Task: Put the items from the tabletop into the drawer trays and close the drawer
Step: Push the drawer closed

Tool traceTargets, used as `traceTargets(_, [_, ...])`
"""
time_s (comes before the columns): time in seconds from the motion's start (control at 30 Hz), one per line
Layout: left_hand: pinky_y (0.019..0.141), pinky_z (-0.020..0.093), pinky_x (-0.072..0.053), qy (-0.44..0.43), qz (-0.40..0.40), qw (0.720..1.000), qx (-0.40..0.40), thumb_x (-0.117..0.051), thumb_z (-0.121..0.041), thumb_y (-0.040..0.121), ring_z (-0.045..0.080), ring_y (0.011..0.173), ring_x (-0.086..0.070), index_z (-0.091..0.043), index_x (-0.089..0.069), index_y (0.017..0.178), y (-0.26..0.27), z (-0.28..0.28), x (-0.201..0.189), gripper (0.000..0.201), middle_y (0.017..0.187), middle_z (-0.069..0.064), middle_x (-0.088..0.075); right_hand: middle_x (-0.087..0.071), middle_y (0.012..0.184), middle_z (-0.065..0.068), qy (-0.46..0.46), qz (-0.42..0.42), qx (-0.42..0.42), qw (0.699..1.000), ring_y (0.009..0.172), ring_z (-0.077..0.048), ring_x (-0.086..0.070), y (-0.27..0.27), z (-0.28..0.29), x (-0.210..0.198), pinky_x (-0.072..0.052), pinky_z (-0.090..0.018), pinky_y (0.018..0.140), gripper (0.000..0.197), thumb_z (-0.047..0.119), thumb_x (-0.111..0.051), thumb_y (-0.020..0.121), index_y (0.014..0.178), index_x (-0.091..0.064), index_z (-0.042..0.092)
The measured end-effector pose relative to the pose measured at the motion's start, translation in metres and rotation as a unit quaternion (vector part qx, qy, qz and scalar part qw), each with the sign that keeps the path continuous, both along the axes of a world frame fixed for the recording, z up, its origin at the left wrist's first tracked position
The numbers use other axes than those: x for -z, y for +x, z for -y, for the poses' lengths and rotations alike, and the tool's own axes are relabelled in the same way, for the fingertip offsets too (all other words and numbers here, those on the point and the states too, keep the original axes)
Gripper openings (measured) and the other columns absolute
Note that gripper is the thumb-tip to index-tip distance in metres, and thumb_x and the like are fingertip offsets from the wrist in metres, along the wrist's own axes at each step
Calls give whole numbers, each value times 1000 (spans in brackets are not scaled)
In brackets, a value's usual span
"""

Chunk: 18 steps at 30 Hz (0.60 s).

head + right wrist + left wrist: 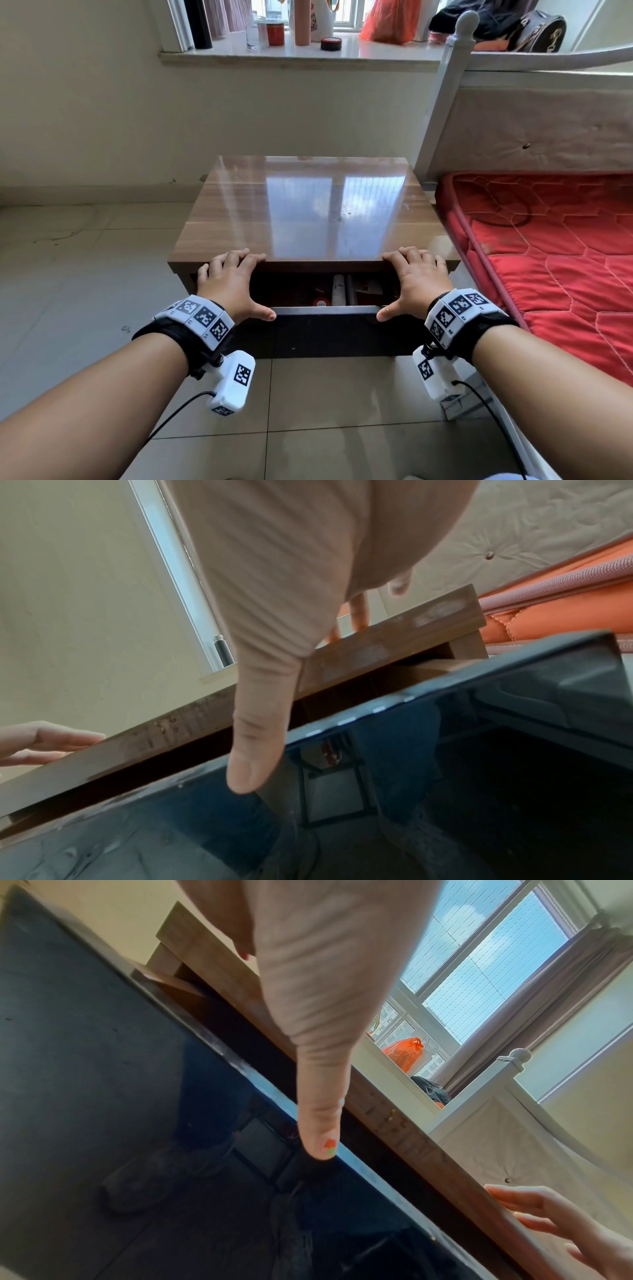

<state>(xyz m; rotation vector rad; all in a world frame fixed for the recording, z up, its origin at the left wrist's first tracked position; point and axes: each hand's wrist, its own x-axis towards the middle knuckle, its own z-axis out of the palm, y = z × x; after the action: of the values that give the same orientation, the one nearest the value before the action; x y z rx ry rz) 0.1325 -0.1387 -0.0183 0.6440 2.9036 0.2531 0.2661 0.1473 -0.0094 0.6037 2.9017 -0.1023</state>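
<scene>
A low wooden nightstand stands against the far wall, and its glossy worktop (308, 209) carries nothing that can be seen. The drawer (325, 310) under it is open only by a narrow gap. Its dark front panel faces the person. Inside the gap some items are visible: a white tube (338, 289), a small round red thing (321, 302) at the near edge, and a light paper piece (369, 287) to the right. The trays themselves cannot be made out in the shadow.

The left hand (230, 286) is at the left part of the drawer. Its fingers (236, 258) are spread wide and lie over the near edge of the worktop, and the thumb touches the top rim of the drawer front. The right hand (416, 282) mirrors it at the right part: fingers spread on the worktop edge, thumb on the drawer rim. Neither hand holds an object. In the left wrist view the thumb (320, 1123) lies straight along the drawer rim, and the nail has a small coloured decoration.

A bed with a red quilted mattress (555, 260) stands just beside the nightstand on the right. On the windowsill (298, 56) at the far side stand bottles, a glass and an orange bag.
</scene>
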Motion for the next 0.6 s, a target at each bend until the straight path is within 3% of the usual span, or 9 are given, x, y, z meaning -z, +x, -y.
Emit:
traceTargets(0.27, [119, 51, -9, 16, -65, 997, -34, -66, -62, 68, 23, 139, -21, -43, -33, 135, 5, -9, 12, 77, 149, -6, -29, -41, 136, 0, 46, -68, 18, 996, 129, -28, -35, -7, 5, 13, -24, -43, 112, 78, 67, -66, 66, 130, -37, 33])
traceTargets(0.4, [119, 49, -4, 21, -91, 994, -59, -62, -55, 74, 25, 137, -22, -41, -36, 131, 5, -17, 21, 64, 142, -5, -32, -40, 134, -5, 87, -66, 31, 994, 128, -32, -34, -14, 12, 23, -26, -44, 110, 65, 65, -57, 74, 123, -35, 27])
traceTargets(0.6, [114, 42, -12, 64, -128, 986, -92, -65, -46, 75, 26, 124, -33, -38, -48, 119, -6, -18, 28, 48, 126, -2, -44, -35, 134, -9, 124, -64, 48, 989, 125, -34, -34, -24, 18, 27, -27, -45, 108, 56, 60, -50, 83, 119, -29, 22])
